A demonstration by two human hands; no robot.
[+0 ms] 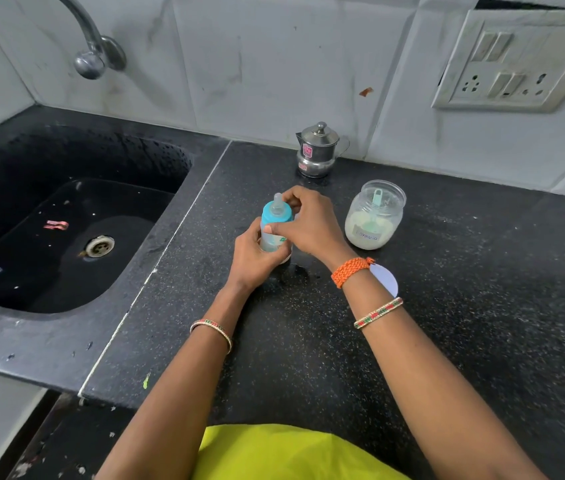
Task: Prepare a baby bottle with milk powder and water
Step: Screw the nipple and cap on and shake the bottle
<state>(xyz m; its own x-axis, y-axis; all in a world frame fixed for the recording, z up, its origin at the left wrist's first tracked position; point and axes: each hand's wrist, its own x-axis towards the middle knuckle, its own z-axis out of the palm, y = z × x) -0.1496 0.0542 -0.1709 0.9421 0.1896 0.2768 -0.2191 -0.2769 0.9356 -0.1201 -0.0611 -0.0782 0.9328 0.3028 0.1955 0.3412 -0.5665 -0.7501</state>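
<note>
Left hand (251, 259) grasps the bottle (274, 233); right hand (308, 223) grips its cap (276, 216); jar (374, 216) open; filling unclear.

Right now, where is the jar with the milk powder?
In the head view, the formula jar stands open on the black counter, just right of the right hand and the baby bottle, in front of the small steel pot.

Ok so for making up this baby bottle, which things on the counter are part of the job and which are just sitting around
Part of the job:
baby bottle, held in the left hand and right hand
formula jar, open, scoop inside
white lid by the right wrist, probably the jar's

Just lying about:
steel pot by the wall
sink and tap
switch panel
</note>
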